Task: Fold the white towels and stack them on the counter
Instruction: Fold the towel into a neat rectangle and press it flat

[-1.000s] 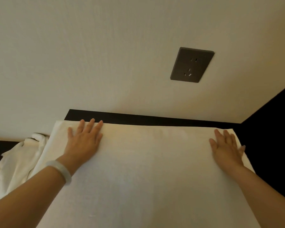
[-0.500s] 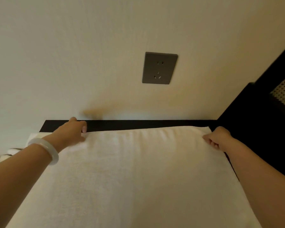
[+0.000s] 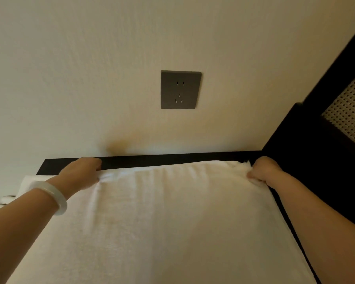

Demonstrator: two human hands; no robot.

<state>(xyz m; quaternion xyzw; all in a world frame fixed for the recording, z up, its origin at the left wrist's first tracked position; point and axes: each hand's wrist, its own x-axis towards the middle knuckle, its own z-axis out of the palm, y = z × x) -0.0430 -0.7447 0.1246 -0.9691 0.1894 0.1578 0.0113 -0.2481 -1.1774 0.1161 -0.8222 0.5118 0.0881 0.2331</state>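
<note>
A large white towel (image 3: 172, 218) lies spread over the dark counter (image 3: 172, 157), covering most of it. My left hand (image 3: 81, 173), with a pale bangle on its wrist, grips the towel's far left corner, fingers curled over the far edge. At the far right corner my right hand (image 3: 263, 170) pinches the towel, which bunches up there. Small creases run from the left grip. More white cloth (image 3: 29, 182) shows at the left behind my forearm.
A cream wall rises just behind the counter with a dark grey socket plate (image 3: 180, 89) on it. At the right stands dark furniture with a woven cane panel (image 3: 350, 113). Only a thin strip of counter shows beyond the towel.
Both hands went from lying flat on the towel to curling round its far corners. The far edge now lifts and bunches slightly at the right, and the view has shifted right.
</note>
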